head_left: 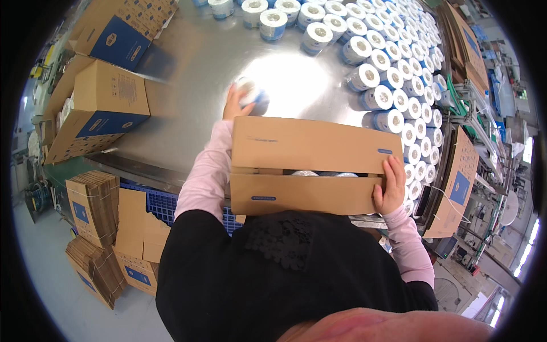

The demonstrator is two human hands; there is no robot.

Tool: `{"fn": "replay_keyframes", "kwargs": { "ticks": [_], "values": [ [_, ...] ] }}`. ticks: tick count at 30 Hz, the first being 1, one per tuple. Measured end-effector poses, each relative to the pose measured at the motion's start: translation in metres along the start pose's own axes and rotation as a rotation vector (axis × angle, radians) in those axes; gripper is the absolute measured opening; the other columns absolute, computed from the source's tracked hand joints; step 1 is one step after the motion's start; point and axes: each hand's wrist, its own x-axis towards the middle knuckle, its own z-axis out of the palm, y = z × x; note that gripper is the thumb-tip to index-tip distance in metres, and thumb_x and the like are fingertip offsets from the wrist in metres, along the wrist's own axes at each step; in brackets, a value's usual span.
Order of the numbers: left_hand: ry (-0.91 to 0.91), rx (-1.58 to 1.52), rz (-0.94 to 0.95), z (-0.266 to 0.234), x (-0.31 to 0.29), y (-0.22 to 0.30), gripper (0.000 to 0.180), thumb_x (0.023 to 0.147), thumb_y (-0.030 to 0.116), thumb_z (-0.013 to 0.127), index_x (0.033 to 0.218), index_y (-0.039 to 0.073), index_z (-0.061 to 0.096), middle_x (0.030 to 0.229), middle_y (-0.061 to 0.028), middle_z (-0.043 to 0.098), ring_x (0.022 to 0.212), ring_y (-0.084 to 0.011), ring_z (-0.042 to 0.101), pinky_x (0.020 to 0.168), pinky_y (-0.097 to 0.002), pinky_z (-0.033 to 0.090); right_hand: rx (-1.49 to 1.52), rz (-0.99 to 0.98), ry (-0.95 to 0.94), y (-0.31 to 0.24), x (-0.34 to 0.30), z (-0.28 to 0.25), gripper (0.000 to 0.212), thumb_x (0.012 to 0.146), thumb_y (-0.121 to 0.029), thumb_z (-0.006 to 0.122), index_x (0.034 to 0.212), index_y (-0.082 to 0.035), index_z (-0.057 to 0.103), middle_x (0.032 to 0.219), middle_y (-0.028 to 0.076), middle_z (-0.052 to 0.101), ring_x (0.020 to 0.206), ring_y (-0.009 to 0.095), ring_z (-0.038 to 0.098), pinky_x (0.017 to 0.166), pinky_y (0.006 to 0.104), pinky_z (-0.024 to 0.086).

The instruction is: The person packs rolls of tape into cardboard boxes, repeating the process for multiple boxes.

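Just beyond the carton's left end, my left hand (233, 103) curls its fingers and thumb around a white-and-blue wrapped roll (248, 91), which is blurred by motion. In front of my body lies a brown cardboard carton (310, 142). Its two long flaps are folded inward, leaving a narrow gap between them. White wrapped rolls (305, 173) show partly through that gap; the rest of the inside is hidden. On the right end of the carton, my right hand (391, 187) grips the flaps, with fingers on the far flap and thumb near the gap.
Many upright wrapped rolls (379, 97) crowd the metal table (188, 74) at the right and far side. Blue-and-brown cartons (111, 94) stand at the left. Bundled flat cartons (94, 208) and a blue plastic crate (162, 205) sit lower left. Another carton (456, 185) stands right.
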Motion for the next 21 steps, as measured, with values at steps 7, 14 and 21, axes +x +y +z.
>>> {"fn": "replay_keyframes", "kwargs": {
  "ticks": [7,14,21],
  "values": [
    [-0.121,-0.377,-0.773,-0.037,-0.073,-0.083,0.052,0.089,0.025,0.062,0.132,0.004,0.043,0.135,-0.0156,0.047,0.127,-0.0256,0.043,0.102,-0.0392,0.039,0.236,0.321,0.068,0.015,0.006,0.021,0.052,0.082,-0.007,0.050,0.134,-0.005,0.047,0.147,0.022,0.029,0.135,0.036,0.030,0.111,0.0407,0.023],
    [0.117,-1.828,-1.047,-0.097,-0.145,0.057,0.061,0.093,0.057,0.039,0.133,0.012,0.044,0.128,-0.0092,0.054,0.119,-0.0301,0.050,0.099,-0.0475,0.042,0.644,0.595,0.151,-0.070,0.024,0.059,0.057,0.088,-0.007,0.046,0.142,-0.001,0.029,0.138,0.016,0.037,0.125,0.026,0.040,0.107,0.0343,0.030],
    [0.000,-1.624,-0.837,-0.108,0.015,0.072,0.090,0.082,0.078,0.032,0.150,0.027,0.003,0.156,-0.0099,-0.007,0.141,-0.0424,-0.005,0.107,-0.0671,0.004,1.155,0.147,-0.018,-0.132,0.205,0.125,0.059,0.094,-0.027,0.045,0.146,-0.006,0.025,0.148,0.012,0.027,0.135,0.025,0.028,0.109,0.0361,0.025]
  ]
}}
